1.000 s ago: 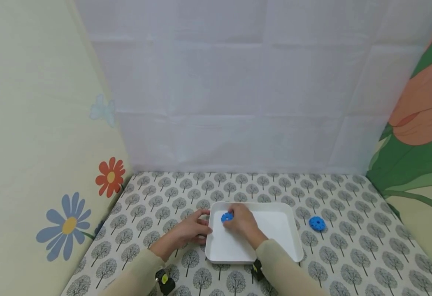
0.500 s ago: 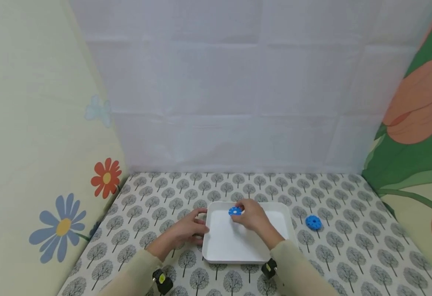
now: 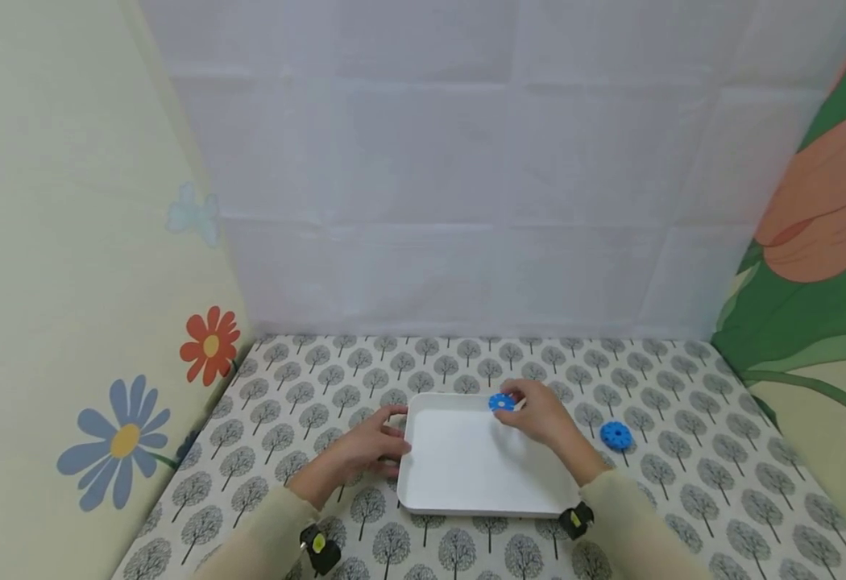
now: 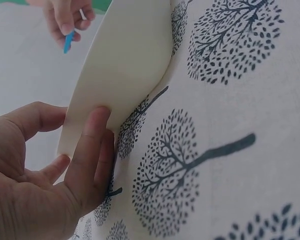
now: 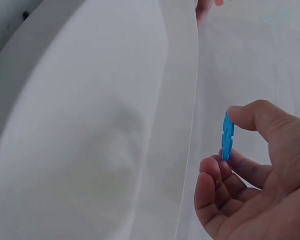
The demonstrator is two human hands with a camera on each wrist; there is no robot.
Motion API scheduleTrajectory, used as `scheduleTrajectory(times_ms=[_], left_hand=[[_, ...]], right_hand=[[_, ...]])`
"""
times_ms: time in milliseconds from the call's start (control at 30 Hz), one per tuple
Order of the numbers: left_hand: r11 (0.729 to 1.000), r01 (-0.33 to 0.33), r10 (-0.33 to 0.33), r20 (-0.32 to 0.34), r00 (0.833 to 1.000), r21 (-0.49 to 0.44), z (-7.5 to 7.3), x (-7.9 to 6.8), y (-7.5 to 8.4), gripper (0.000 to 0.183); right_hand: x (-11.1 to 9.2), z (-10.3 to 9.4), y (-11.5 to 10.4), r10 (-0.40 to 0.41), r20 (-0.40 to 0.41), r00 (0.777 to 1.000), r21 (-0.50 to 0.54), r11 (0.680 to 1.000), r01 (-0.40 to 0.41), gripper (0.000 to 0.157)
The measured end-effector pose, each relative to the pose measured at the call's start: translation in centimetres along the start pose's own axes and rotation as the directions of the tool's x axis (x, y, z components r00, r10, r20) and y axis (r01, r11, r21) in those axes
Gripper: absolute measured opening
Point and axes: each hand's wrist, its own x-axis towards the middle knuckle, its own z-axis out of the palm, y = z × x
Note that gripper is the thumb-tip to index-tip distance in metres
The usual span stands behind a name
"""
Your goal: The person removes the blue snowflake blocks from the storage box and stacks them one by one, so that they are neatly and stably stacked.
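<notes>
My right hand [image 3: 542, 415] pinches a blue notched plastic building disc [image 3: 500, 403] between thumb and fingertips. In the head view it is over the far edge of a white rectangular tray [image 3: 481, 475]; the right wrist view shows the disc [image 5: 227, 136] edge-on, apart from the tray wall [image 5: 177, 120]. With curled fingers, my left hand [image 3: 371, 447] holds the tray's left side. Its fingertips lie against the outer wall and rim in the left wrist view. More blue notched discs [image 3: 615, 436], seemingly stacked, lie on the cloth right of the tray.
A tree-patterned cloth [image 3: 307, 451] covers the table. Behind it hangs a white sheet [image 3: 423, 201], with printed flower panels at both sides. A small black device [image 3: 319, 549] is strapped at the left wrist, another [image 3: 576, 520] at the right.
My right hand has lifted the disc from inside the tray and carried it right, toward the tray's far edge. The left hand stays at the tray's left side.
</notes>
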Motion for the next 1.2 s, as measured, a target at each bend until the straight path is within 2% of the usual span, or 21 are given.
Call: scheduleTrajectory(times_ms=[300,733,933,1200], left_hand=[[1.000,-0.010,0.010,-0.004,1.000,-0.018,0.0,-0.1,0.0,0.079],[1.000,-0.018,0.018,0.009,1.000,-0.021,0.1,-0.3,0.2,0.079],[0.999,-0.020,0.020,0.008,1.000,-0.025,0.1,-0.2,0.0,0.080],[1.000,-0.020,0.020,0.007,1.000,-0.019,0.0,-0.2,-0.1,0.079]], right_hand=[[-1.0,-2.7,2.1,0.034,-0.035,0.999,0.022,0.999,-0.033,0.041],[-2.4,-5.1,5.9,0.076,-0.057,0.995,0.044,0.996,-0.073,0.047],[-3.3,-6.3,7.3,0.113,-0.071,0.991,0.018,0.994,-0.112,0.050],[-3.8,-7.8,9.5,0.119,-0.102,0.988,-0.003,0.993,-0.120,0.055]])
